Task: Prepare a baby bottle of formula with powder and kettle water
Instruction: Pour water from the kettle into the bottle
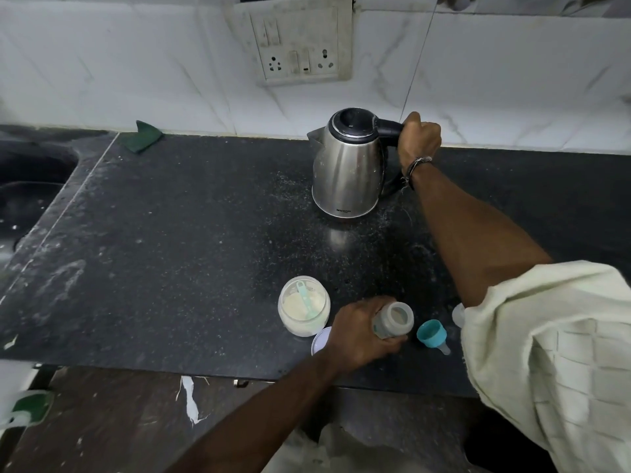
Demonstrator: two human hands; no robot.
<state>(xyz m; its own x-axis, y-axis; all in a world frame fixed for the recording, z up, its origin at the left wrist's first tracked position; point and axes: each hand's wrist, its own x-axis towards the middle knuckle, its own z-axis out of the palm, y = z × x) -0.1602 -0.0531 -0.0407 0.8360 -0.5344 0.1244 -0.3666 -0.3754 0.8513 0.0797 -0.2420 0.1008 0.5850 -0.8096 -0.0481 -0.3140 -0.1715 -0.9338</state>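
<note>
Right hand (419, 139) wraps the black handle of the steel kettle (346, 169), which stands far back on the counter (170, 240). Left hand (358, 336) grips the open clear plastic bottle (392, 319), near edge, tilted. Round powder jar (304, 305) with teal scoop (305, 298) beside it; teal nipple ring (432, 333) just right. Speckled black stone, dusty; white marble-look tiles, possibly a lid (319, 340) under the wrist.

White marble-patterned wall tiles (136, 63) are seen across the top of the frame; a grimy switch-and-socket plate (300, 46) is mounted at upper centre. A speckled black stone countertop (170, 233) is spread below, with a dark sink (30, 172) set at left and a green cloth (145, 138) laid at its back edge.
</note>
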